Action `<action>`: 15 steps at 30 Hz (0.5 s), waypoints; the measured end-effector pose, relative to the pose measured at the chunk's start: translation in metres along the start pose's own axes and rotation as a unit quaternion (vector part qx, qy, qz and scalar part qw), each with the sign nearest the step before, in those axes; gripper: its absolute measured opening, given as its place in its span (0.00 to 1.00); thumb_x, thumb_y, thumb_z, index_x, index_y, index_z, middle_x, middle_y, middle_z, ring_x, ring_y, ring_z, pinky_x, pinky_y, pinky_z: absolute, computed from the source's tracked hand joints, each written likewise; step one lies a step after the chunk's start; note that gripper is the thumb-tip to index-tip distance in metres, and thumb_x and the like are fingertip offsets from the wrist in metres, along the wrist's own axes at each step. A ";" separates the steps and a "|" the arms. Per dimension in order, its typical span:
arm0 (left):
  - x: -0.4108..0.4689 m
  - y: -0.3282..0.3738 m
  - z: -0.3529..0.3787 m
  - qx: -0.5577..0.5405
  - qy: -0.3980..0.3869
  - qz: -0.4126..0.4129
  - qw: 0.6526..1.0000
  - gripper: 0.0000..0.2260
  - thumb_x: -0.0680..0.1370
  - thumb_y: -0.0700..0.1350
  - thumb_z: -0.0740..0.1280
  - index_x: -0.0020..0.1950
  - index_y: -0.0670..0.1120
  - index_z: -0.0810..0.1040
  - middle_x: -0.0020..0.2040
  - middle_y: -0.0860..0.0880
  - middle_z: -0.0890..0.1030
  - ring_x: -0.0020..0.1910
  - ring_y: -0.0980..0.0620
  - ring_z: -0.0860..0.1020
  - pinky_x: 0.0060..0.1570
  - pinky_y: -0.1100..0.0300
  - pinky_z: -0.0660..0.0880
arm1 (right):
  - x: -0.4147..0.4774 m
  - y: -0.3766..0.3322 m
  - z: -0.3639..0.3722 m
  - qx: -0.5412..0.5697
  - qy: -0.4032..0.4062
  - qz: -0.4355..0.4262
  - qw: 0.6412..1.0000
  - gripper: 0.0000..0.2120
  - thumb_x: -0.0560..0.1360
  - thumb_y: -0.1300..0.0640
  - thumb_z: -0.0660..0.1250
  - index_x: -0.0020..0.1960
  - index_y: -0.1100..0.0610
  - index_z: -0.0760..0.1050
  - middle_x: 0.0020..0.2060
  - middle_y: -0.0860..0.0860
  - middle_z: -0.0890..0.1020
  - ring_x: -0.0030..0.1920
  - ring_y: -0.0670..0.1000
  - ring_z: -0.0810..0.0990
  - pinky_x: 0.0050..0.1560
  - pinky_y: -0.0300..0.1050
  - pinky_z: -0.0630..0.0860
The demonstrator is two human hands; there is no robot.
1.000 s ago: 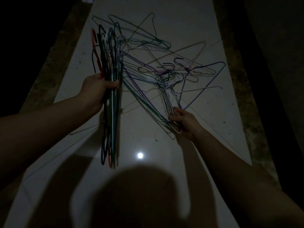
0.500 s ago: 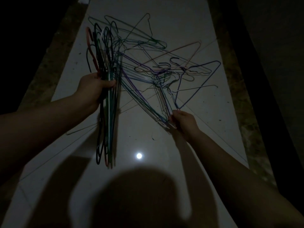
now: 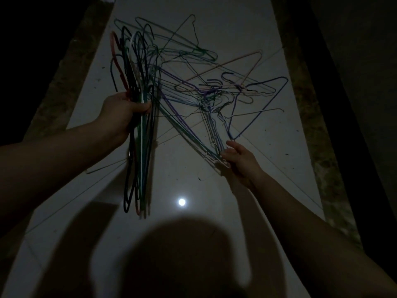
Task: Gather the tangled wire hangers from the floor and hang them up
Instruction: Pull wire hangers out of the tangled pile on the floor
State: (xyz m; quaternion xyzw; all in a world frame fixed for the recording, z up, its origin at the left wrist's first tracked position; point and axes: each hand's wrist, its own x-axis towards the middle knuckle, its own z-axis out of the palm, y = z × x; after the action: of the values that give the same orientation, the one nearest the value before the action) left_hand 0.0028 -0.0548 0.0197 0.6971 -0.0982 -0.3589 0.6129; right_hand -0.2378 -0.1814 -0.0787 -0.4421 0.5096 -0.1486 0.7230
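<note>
My left hand [image 3: 120, 110] is closed around a bundle of hangers [image 3: 139, 125] already gathered, hooks up, the long wires hanging down past the wrist and clear of the floor [image 3: 214, 24]. Just right of that bundle, the tangled pile [image 3: 206, 91] lies spread on the pale floor, and a few of its wires seem to run into the bundle itself. My right hand [image 3: 238, 158] is at the near corner of the pile, fingers [image 3: 233, 145] partly open and touching the cluster of wire corners there; I cannot tell whether any wire is truly pinched.

As I judge it, the step is to free the next hanger from the pile and pass it across to the bundle. To do it well I would take one wire only, choosing one that lies on top, and follow it by eye to its hook before lifting. Pulling straight up would likely drag its neighbours; sliding it out along its own length, away from the bundle, should let the hooks slip free. I would hold the bundle steady and a little away, so its hooks do not catch the pile again.

The light is very poor. I can read no brand, label or writing anywhere.
</note>
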 end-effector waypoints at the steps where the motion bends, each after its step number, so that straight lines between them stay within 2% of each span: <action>1: 0.000 0.000 0.000 0.003 -0.001 0.000 1.000 0.08 0.73 0.30 0.66 0.44 0.43 0.77 0.33 0.51 0.81 0.32 0.58 0.80 0.35 0.68 0.76 | 0.001 0.000 0.001 -0.034 0.014 0.002 0.999 0.25 0.74 0.68 0.67 0.69 0.61 0.67 0.47 0.56 0.79 0.37 0.48 0.79 0.31 0.36 0.76; 4: -0.002 0.001 0.000 0.004 -0.002 0.003 1.000 0.08 0.74 0.30 0.65 0.42 0.43 0.77 0.27 0.55 0.81 0.29 0.60 0.80 0.32 0.70 0.75 | 0.005 -0.002 0.005 -0.105 0.067 0.008 0.992 0.20 0.76 0.61 0.67 0.66 0.63 0.72 0.53 0.58 0.79 0.39 0.47 0.78 0.31 0.33 0.72; 5: -0.003 0.001 0.001 0.003 -0.002 0.004 1.000 0.08 0.74 0.30 0.65 0.42 0.43 0.77 0.26 0.55 0.80 0.28 0.60 0.79 0.31 0.70 0.75 | 0.006 -0.003 0.007 -0.095 0.079 0.013 0.992 0.17 0.77 0.58 0.66 0.63 0.65 0.74 0.50 0.61 0.80 0.38 0.48 0.79 0.29 0.33 0.71; 6: -0.003 0.002 0.001 0.003 -0.002 0.003 1.000 0.08 0.74 0.30 0.65 0.42 0.43 0.77 0.26 0.55 0.80 0.28 0.61 0.79 0.30 0.71 0.74 | 0.006 -0.005 0.008 -0.054 0.075 0.025 0.995 0.16 0.79 0.56 0.63 0.60 0.67 0.75 0.43 0.62 0.79 0.34 0.49 0.78 0.27 0.35 0.68; 7: -0.004 0.003 0.001 0.003 -0.002 0.003 1.000 0.08 0.74 0.30 0.65 0.43 0.43 0.76 0.26 0.55 0.80 0.27 0.61 0.79 0.29 0.71 0.74 | 0.006 -0.007 0.009 0.001 0.060 0.037 0.998 0.15 0.80 0.56 0.61 0.56 0.68 0.77 0.34 0.60 0.75 0.27 0.48 0.74 0.24 0.36 0.64; 9: -0.004 0.003 0.000 0.000 -0.001 0.003 1.000 0.08 0.74 0.31 0.65 0.43 0.43 0.76 0.26 0.56 0.80 0.27 0.61 0.79 0.28 0.71 0.73 | 0.005 -0.008 0.009 0.049 0.047 0.044 0.997 0.12 0.80 0.59 0.60 0.47 0.68 0.76 0.25 0.55 0.67 0.19 0.47 0.65 0.21 0.36 0.61; 10: -0.004 0.004 -0.001 -0.001 -0.001 0.003 1.000 0.08 0.74 0.31 0.65 0.43 0.44 0.77 0.26 0.56 0.80 0.27 0.61 0.79 0.29 0.71 0.73 | 0.006 -0.008 0.010 0.019 0.059 0.042 0.997 0.12 0.79 0.61 0.61 0.47 0.71 0.75 0.24 0.57 0.69 0.19 0.50 0.68 0.22 0.36 0.63; 12: -0.003 0.004 -0.002 -0.001 0.002 0.003 1.000 0.08 0.74 0.31 0.65 0.43 0.44 0.77 0.26 0.56 0.81 0.28 0.62 0.79 0.29 0.71 0.74 | 0.005 -0.005 0.011 -0.083 0.094 0.017 0.992 0.13 0.77 0.61 0.64 0.52 0.73 0.75 0.31 0.63 0.76 0.29 0.57 0.76 0.29 0.38 0.69; 15: -0.002 0.005 -0.004 0.007 0.009 0.003 1.000 0.07 0.74 0.31 0.65 0.46 0.42 0.77 0.31 0.53 0.82 0.28 0.62 0.79 0.29 0.72 0.73 | 0.005 -0.001 0.012 -0.092 0.119 -0.009 0.989 0.05 0.76 0.61 0.66 0.49 0.64 0.77 0.38 0.57 0.79 0.37 0.52 0.77 0.36 0.39 0.73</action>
State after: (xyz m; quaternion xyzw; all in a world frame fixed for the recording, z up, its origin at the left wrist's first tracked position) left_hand 0.0048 -0.0516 0.0249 0.7043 -0.0979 -0.3501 0.6097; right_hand -0.2249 -0.1794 -0.0794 -0.4908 0.5995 -0.1595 0.6117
